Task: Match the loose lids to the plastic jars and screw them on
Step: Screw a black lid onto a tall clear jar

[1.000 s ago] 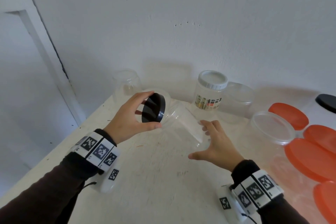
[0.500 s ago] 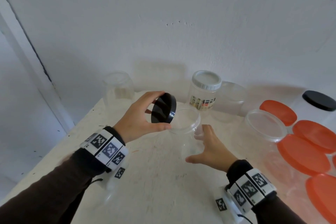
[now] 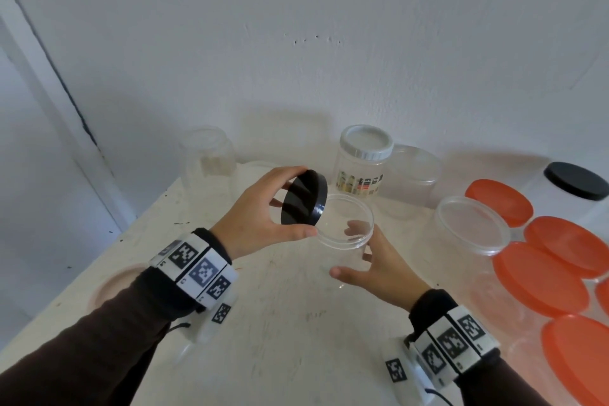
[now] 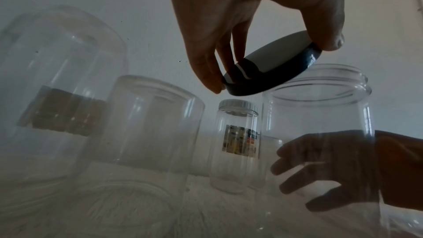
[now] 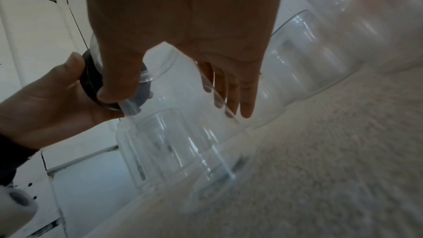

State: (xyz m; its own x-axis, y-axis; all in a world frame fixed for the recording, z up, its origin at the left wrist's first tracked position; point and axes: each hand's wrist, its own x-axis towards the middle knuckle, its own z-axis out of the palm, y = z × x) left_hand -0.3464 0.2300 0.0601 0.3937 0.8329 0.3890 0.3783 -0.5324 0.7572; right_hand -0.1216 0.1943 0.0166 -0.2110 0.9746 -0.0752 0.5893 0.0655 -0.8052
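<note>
Nearest on the desk (image 3: pixel 296 339), toward its right edge, stand clear jars capped with orange lids (image 3: pixel 540 277), packed side by side in a cluster that runs off the frame. At the left edge a pale round lid (image 3: pixel 108 287) lies flat, partly hidden by the left sleeve. In the middle of the desk the right hand (image 3: pixel 379 270) wraps the side of an open clear jar (image 3: pixel 346 224), thumb on the near wall and fingers curved round the far wall, showing through the plastic; the jar stands upright on the desk, mouth uncovered. The left hand (image 3: pixel 253 221) pinches a black lid (image 3: pixel 304 198) by its rim between thumb and fingertips, holding it tilted on edge above the left lip of the jar mouth, close to the rim; the left wrist view shows its pale inner lining turned down toward the opening. Just right of this jar sits an open clear container (image 3: pixel 471 227) with a wide rim. Along the far edge by the wall stand a tall clear jar (image 3: pixel 209 158) with a brown label, a labelled jar with a white lid (image 3: pixel 365 158), another clear jar (image 3: pixel 415 171) beside it, and at the far right corner a jar with a black cap (image 3: pixel 576 180).
</note>
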